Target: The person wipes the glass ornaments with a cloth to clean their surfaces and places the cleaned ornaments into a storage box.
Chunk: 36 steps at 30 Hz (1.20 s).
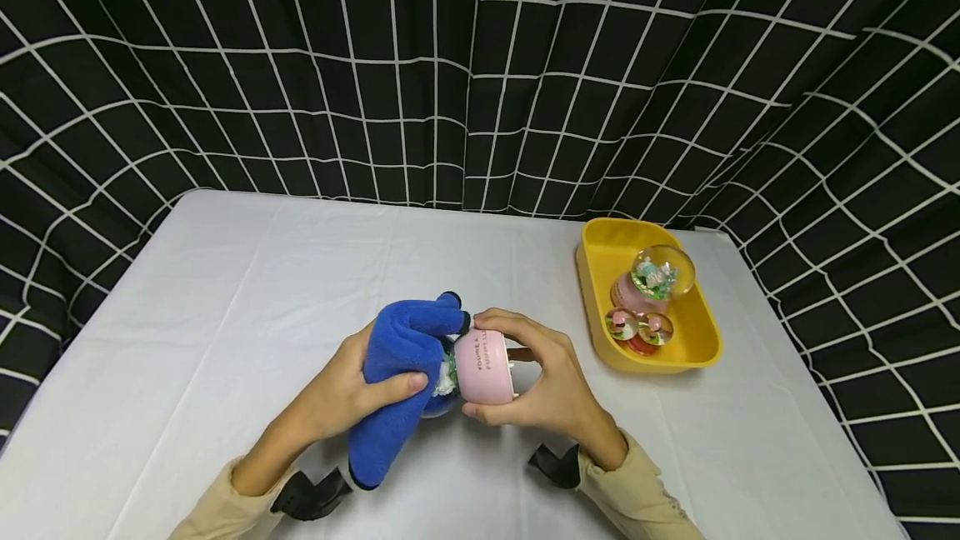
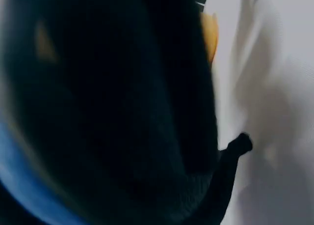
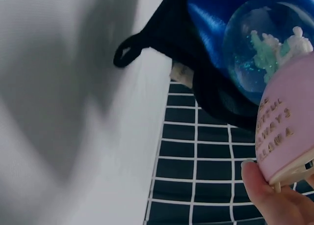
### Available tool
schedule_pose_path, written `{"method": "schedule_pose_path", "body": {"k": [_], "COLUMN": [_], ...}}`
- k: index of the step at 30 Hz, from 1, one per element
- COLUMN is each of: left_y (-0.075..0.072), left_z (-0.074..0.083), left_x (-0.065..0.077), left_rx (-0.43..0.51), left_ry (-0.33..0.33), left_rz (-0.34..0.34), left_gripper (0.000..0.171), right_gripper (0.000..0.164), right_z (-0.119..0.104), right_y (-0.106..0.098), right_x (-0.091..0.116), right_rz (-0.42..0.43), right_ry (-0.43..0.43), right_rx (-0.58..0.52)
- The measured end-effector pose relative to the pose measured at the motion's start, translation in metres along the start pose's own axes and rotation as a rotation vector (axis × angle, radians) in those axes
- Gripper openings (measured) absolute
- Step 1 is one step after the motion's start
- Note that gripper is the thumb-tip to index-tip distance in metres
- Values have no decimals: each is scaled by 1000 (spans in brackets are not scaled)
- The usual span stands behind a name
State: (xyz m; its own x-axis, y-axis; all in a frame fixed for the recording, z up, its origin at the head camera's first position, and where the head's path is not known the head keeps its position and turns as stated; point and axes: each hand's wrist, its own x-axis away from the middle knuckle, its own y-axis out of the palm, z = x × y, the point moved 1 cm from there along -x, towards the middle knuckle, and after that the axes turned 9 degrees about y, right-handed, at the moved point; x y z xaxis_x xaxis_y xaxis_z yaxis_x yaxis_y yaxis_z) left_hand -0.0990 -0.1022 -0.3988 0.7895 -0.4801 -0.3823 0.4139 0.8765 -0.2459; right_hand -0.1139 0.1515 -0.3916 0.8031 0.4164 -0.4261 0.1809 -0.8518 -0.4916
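A snow globe with a pink lettered base (image 1: 483, 367) lies on its side between the two hands. My right hand (image 1: 551, 377) grips that base by its rim, thumb below and fingers above. In the right wrist view the clear globe (image 3: 245, 53) shows white and green figures inside. My left hand (image 1: 348, 386) holds a blue cloth (image 1: 401, 348) with dark edging against the glass, thumb on top. The cloth covers most of the glass in the head view. In the left wrist view the dark underside of the cloth (image 2: 122, 112) fills most of the picture.
A yellow tray (image 1: 592, 273) stands at the right on the white-covered table (image 1: 225, 298). In it are another snow globe (image 1: 637, 294) with a pink base and two small globes (image 1: 655, 328) with red showing below. A black curtain (image 1: 420, 65) with white grid lines surrounds the table.
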Motion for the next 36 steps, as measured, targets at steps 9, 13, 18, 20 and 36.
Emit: {"method": "schedule_pose_path", "body": {"k": [9,13,18,20,36], "left_y": [-7,-6,-2,1,21], "left_z": [-4,-3,-1,-1,3], "left_x": [5,5,5,5,-5], "left_rx": [215,276,230,195,-183], "left_ry": [-85,-54,-20,2,110], "left_rz": [-22,-29,7,19,163], "left_gripper": [49,51,47,47,101], "right_gripper": [75,75,78,79,78], "right_z": [-2,-2,-2,-2,2], "right_y": [-1,-2,-1,-1,0], "right_x": [-1,-2,-1,-1,-2], "right_rz": [53,87,153,181,195], "right_ry": [-69,-16,53,79,145], "right_rx": [-48,-65,-70,-67,31]}}
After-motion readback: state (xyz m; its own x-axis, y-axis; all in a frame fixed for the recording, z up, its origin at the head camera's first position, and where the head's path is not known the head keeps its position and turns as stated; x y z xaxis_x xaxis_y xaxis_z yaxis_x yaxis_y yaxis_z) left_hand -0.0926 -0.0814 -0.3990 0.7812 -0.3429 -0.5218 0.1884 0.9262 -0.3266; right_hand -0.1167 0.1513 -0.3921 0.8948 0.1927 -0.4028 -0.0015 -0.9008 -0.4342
